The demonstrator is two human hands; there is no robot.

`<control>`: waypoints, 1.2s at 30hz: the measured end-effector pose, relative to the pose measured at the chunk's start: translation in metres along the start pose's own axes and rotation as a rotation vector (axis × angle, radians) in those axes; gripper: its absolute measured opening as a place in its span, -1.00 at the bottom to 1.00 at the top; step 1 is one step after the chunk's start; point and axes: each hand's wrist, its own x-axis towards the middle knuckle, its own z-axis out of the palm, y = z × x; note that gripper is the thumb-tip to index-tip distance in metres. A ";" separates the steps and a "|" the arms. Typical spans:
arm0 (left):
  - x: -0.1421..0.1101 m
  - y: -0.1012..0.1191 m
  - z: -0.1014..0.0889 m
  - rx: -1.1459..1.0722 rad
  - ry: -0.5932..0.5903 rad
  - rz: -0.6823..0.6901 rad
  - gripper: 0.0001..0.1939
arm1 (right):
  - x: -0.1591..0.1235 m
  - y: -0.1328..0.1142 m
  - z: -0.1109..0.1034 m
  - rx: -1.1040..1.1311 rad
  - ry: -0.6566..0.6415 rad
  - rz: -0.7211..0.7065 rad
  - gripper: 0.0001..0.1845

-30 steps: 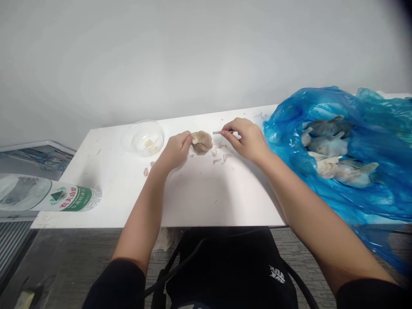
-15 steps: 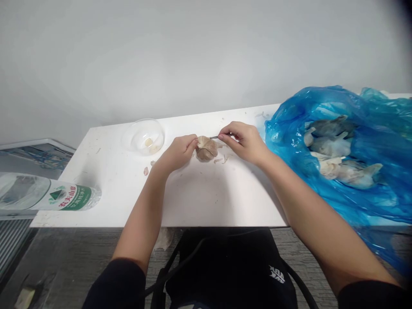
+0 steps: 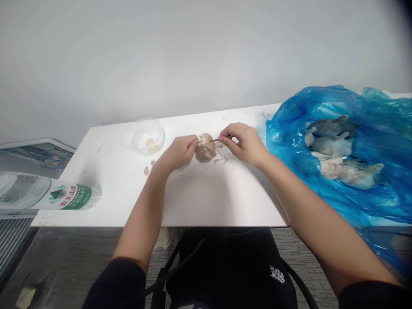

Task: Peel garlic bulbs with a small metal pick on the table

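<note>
A garlic bulb (image 3: 206,152) rests on the white table, papery skin standing up from its top. My left hand (image 3: 182,151) is closed on its left side, thumb and fingers pinching the skin. Between the thumb and fingers of my right hand (image 3: 242,140) is a thin dark pointed tool (image 3: 216,140), its exact kind unclear. The tool's tip meets the upper part of the bulb, and how deep it sits cannot be made out. Shreds of skin (image 3: 222,159) lie just right of the bulb.
To the left, a clear bowl (image 3: 128,136) holds pale peeled cloves. Small cloves (image 3: 146,171) lie below it. A large water bottle (image 3: 69,196) is at the table's left end. On the right, an open blue plastic bag (image 3: 286,128) contains several garlic bulbs.
The tool's tip has shifted slightly down and right on the bulb. The papery flap on top looks narrower and more upright. My left hand has barely moved.
</note>
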 end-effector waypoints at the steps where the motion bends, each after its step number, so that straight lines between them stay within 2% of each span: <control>1: 0.000 0.000 0.000 0.011 0.011 -0.009 -0.69 | 0.000 0.000 0.000 -0.023 0.020 0.002 -0.78; 8: 0.002 -0.006 -0.001 0.058 0.127 -0.031 -0.68 | 0.000 -0.001 -0.002 -0.112 0.182 0.002 -0.76; 16: 0.004 -0.008 0.000 0.094 0.200 -0.092 -0.69 | 0.001 -0.001 -0.008 -0.123 0.266 0.062 -0.76; 21: 0.003 -0.008 -0.003 0.104 0.255 -0.124 -0.69 | 0.000 -0.001 -0.012 -0.221 0.170 0.109 -0.79; 26: 0.003 -0.010 -0.004 0.099 0.245 -0.143 -0.69 | -0.001 -0.003 -0.012 -0.383 -0.122 0.224 -0.78; 28: 0.004 -0.011 -0.004 0.101 0.252 -0.136 -0.69 | -0.001 -0.002 -0.012 -0.459 -0.190 0.260 -0.76; 32: 0.003 -0.011 -0.006 0.072 0.251 -0.104 -0.70 | -0.001 0.002 -0.012 -0.418 -0.166 0.265 -0.75; 36: 0.003 -0.012 -0.007 -0.100 0.202 -0.028 -0.70 | 0.000 0.003 -0.011 -0.116 -0.072 0.161 -0.78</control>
